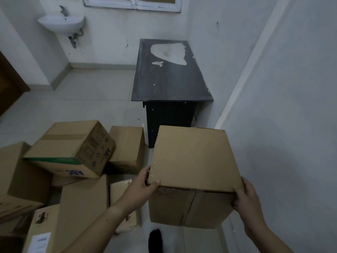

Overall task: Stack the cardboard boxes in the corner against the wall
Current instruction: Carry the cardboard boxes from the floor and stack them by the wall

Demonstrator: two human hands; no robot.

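I hold a plain brown cardboard box (193, 161) up off the floor at lower right, close to the white wall (291, 125). My left hand (142, 187) grips its near left edge, thumb on top. My right hand (246, 199) clasps its near right corner. To the left lies a loose pile of several cardboard boxes: a tilted one with a green stripe and blue print (73, 148), a plain one behind it (127, 145), a tall one in front (82, 210) and a big one at far left (18, 179).
A black desk (169, 84) with a peeled white patch stands against the right wall, just beyond the held box. A white sink (62, 23) hangs on the far wall under a window. Pale floor tiles (82, 99) stretch between sink and pile. A dark foot (155, 240) shows below.
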